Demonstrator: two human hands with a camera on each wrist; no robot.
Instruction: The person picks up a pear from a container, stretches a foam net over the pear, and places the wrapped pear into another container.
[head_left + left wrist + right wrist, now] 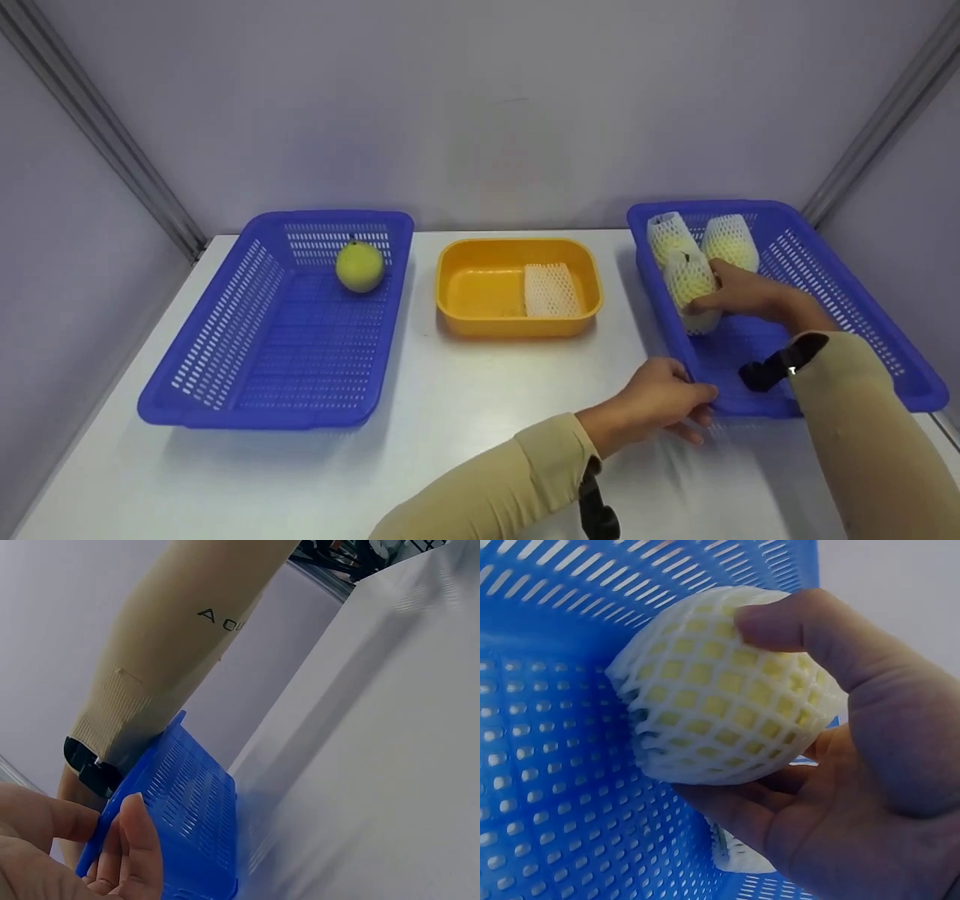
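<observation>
In the head view, my right hand point(746, 292) grips a pear in a white foam net point(688, 281) inside the right blue basket point(817, 274). From the right wrist view, the thumb lies across the top of the netted pear point(727, 686) and the fingers curl beneath it. Two more netted pears point(670, 236) point(730, 241) stand behind it in the same basket. My left hand point(656, 397) pinches the basket's near left corner; the left wrist view shows thumb and fingers on either side of the blue rim point(112, 814).
A yellow bin point(480, 292) sits mid-table with an empty foam net point(551, 291) inside. Left of it, another blue basket point(300, 352) holds a bare yellow-green pear point(360, 266). Pale panels point(510, 112) enclose the white table point(480, 390) at the back and sides.
</observation>
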